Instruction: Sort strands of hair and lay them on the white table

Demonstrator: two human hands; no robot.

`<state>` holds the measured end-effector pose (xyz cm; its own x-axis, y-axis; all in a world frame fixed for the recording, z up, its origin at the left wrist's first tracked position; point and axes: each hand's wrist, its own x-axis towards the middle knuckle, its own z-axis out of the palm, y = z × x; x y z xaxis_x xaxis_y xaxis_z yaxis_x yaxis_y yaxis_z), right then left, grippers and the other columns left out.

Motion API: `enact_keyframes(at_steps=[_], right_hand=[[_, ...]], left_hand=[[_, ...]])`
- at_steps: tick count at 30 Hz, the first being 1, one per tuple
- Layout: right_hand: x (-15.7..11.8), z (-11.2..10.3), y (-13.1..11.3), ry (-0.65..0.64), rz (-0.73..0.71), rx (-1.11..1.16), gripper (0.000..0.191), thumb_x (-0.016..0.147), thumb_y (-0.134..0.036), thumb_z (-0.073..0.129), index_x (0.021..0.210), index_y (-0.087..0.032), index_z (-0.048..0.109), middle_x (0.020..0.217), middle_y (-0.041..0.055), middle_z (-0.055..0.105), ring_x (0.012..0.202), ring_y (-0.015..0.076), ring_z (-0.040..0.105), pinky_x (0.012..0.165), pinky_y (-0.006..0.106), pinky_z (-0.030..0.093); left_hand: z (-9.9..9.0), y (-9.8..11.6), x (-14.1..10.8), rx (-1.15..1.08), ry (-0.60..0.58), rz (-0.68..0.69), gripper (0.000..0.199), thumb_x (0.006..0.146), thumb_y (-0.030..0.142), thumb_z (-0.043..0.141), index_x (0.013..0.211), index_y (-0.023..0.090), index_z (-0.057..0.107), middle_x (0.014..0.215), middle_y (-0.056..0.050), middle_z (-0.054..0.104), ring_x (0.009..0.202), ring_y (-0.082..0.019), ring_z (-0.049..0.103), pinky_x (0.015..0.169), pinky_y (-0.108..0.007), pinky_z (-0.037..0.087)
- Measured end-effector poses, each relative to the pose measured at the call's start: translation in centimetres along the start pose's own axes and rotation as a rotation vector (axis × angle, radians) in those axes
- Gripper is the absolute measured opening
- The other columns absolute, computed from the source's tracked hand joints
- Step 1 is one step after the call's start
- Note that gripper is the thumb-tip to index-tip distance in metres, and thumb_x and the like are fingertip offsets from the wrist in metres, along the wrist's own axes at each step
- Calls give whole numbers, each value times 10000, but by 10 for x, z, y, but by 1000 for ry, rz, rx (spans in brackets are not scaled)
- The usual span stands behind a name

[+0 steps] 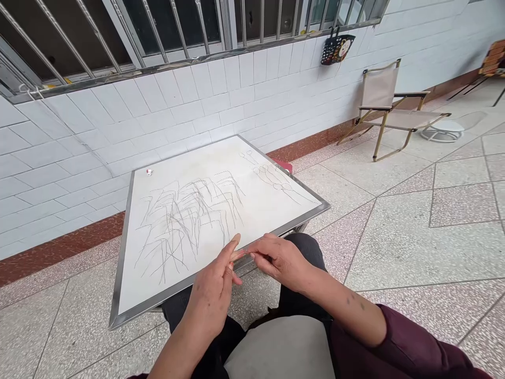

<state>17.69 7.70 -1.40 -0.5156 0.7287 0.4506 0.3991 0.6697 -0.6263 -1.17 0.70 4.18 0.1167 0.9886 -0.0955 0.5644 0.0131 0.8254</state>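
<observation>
My left hand (215, 284) is at the front edge of the table (256, 221), one fingertip pointing up and the other fingers bunched. Against its fingers, my right hand (282, 260) closes in a pinch. Whatever lies between the two hands is too thin or hidden to make out; a reddish tint shows where they meet. Many thin dark strands (197, 200), like wire, lie on the white tabletop, bent into angles and overlapping. Toward the right corner, more strands (272, 176) have small loops at one end.
A small red-and-white object (149, 172) sits at the table's far left corner. Behind is a tiled wall (197, 110) below a barred window. A black basket (337, 48) hangs from the bars. A folding chair (389, 108) and a low white stool (442, 130) stand at right.
</observation>
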Motion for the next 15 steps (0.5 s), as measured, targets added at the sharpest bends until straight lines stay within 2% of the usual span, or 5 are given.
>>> enact_keyframes(at_steps=[9, 15], right_hand=[[-2, 3, 0, 7, 79, -19, 159, 902, -182, 533, 865, -197, 687, 659, 3, 607, 699, 156, 551, 643, 251, 408], [-4, 9, -6, 42, 168, 37, 201, 925, -182, 488, 843, -189, 671, 684, 10, 610, 667, 146, 547, 619, 244, 401]], left_hand=[[4, 1, -1, 25, 4, 49, 492, 983, 288, 355, 1466, 364, 416, 1377, -27, 610, 861, -185, 643, 789, -352, 506], [7, -1, -1, 66, -35, 92, 553, 954, 223, 362, 1490, 362, 377, 1335, -23, 640, 831, -177, 650, 812, -357, 508]])
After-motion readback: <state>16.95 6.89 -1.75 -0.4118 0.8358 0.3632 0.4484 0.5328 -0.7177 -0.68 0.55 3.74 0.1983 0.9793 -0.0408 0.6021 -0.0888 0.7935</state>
